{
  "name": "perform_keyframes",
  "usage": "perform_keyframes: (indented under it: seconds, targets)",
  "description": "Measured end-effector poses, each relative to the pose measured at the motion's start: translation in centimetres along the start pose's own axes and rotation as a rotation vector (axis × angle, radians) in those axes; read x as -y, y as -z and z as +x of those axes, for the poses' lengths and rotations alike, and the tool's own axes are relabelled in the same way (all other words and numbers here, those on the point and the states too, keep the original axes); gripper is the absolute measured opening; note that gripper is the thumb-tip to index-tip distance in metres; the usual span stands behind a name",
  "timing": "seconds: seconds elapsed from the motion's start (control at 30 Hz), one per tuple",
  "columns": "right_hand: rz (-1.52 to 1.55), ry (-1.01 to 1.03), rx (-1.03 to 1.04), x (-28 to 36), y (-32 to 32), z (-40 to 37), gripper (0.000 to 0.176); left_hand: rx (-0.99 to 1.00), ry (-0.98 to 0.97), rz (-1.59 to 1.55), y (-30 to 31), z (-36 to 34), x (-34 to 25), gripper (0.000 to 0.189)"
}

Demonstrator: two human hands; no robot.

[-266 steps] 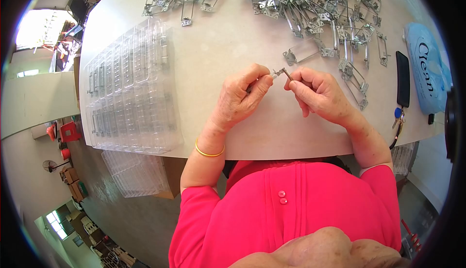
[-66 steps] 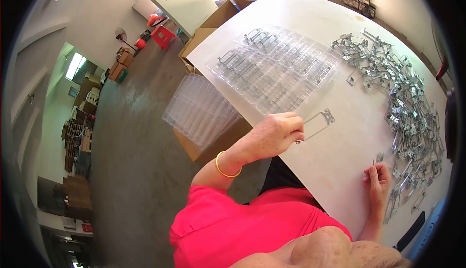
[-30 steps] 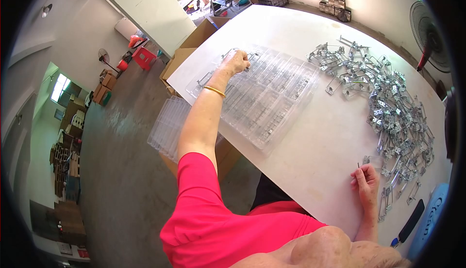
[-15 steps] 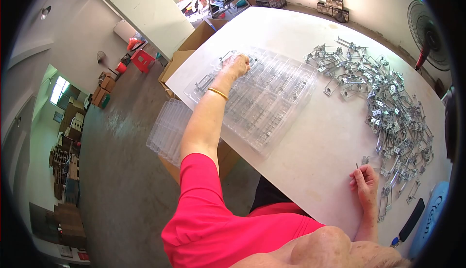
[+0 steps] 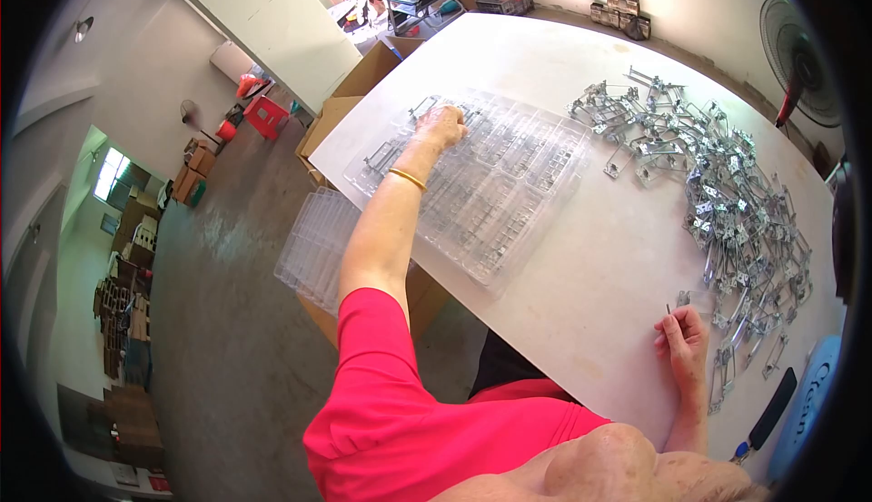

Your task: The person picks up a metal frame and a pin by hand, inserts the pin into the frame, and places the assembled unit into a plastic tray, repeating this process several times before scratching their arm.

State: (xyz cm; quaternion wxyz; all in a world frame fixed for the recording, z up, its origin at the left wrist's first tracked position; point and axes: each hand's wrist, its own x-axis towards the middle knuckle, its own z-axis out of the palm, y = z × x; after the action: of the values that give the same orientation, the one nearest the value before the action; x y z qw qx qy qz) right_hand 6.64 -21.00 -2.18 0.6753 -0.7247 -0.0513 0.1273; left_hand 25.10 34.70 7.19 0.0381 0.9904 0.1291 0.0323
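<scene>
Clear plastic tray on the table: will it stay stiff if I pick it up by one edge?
The clear plastic tray looks thin and see-through, so it may flex. Metal brackets lying in it probably add weight. It lies broad and flat, so it's unlikely to tip if pushed.

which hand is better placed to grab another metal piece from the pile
Probably the right hand: it's beside the metal pile, though it pinches a thin rod. The left hand is farther off, at the clear tray.
</scene>
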Motion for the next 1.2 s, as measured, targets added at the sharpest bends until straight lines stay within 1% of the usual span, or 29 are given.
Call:
perform_keyframes:
  seconds: [0.1,0.17,0.2,0.27,0.3,0.37,0.4,0.43,0.5,0.57,0.67,0.7,0.73,0.8,0.83,0.9,0.93,0.97,1.0,1.03,1.07,1.1,1.17,1.2]
  targets:
    - [0.01,0.003,0.004,-0.2,0.1,0.0,0.011,0.003,-0.004,-0.002,0.2,0.1,0.1,0.02]
    - [0.016,0.003,0.004,-0.4,0.1,0.1,0.011,-0.097,-0.011,0.022,0.8,-0.1,-0.1,0.02]
    - [0.017,0.008,0.009,-0.4,0.1,0.1,0.012,-0.089,-0.015,0.025,1.1,-0.1,-0.2,0.02]
    - [0.022,-0.003,0.005,-0.5,0.2,-0.1,0.012,-0.252,-0.07,0.037,1.6,-0.2,-0.6,0.022]
    - [0.026,0.01,0.007,-0.5,0.2,-0.1,0.012,-0.238,-0.077,0.039,1.9,-0.2,-0.7,0.022]
    - [0.036,0.013,-0.003,-0.1,0.0,0.1,0.012,-0.351,-0.124,0.036,3.4,-0.7,-1.6,0.022]
    - [-0.016,0.004,-0.008,0.4,-0.1,0.0,0.011,-0.368,-0.141,0.038,4.1,-0.9,-2.1,0.023]
    - [-0.068,-0.014,-0.023,0.8,-0.2,-0.2,0.011,-0.376,-0.17,0.034,4.5,-1.0,-2.8,0.024]
    - [-0.149,0.016,0.007,1.1,-0.1,-0.4,0.01,-0.419,-0.313,-0.011,4.9,-1.4,-4.7,0.02]
    - [-0.153,0.082,0.026,1.0,-0.4,-0.5,0.008,-0.458,-0.474,-0.115,5.8,-4.1,-9.3,0.015]
    - [-0.15,0.149,0.072,0.6,-0.5,-0.8,0.006,-0.324,-0.565,-0.273,6.0,-8.4,-16.8,0.012]
    - [-0.149,0.185,0.098,0.5,-0.5,-0.9,0.006,-0.265,-0.64,-0.369,5.4,-9.6,-18.8,0.012]
    - [-0.149,0.171,0.068,0.2,-0.5,-1.0,0.006,-0.209,-0.707,-0.458,5.0,-10.9,-20.7,0.013]
    - [-0.124,0.269,0.137,0.0,-0.6,-0.9,0.008,-0.093,-0.792,-0.487,3.9,-13.2,-24.7,0.011]
    - [-0.123,0.269,0.121,0.1,-0.4,-0.9,0.008,-0.047,-0.833,-0.487,3.0,-14.0,-26.4,0.011]
    - [-0.186,0.356,0.221,0.2,-0.1,-1.0,0.009,0.071,-0.903,-0.567,0.4,-15.3,-29.5,0.012]
    - [-0.182,0.357,0.21,0.4,0.1,-1.1,0.009,0.122,-0.908,-0.581,-0.8,-16.0,-30.9,0.015]
    - [-0.221,0.358,0.261,0.8,0.2,-1.3,0.009,0.175,-0.91,-0.594,-2.0,-16.7,-32.2,0.018]
    - [-0.258,0.359,0.312,1.0,0.3,-1.4,0.01,0.219,-0.932,-0.553,-3.2,-17.0,-33.3,0.023]
    - [-0.252,0.361,0.302,1.1,0.3,-1.5,0.01,0.263,-0.954,-0.511,-4.3,-17.3,-34.2,0.028]
    - [-0.254,0.385,0.347,1.1,0.3,-1.6,0.009,0.321,-0.949,-0.487,-5.1,-17.9,-35.0,0.039]
    - [-0.257,0.409,0.392,1.1,0.3,-1.7,0.009,0.325,-0.958,-0.48,-5.9,-18.3,-35.6,0.039]
    - [-0.261,0.434,0.409,1.1,0.0,-1.8,0.008,0.297,-1.024,-0.331,-6.7,-19.2,-36.8,0.049]
    - [-0.268,0.459,0.436,1.0,0.0,-1.8,0.007,0.344,-1.004,-0.277,-7.0,-19.6,-37.3,0.052]
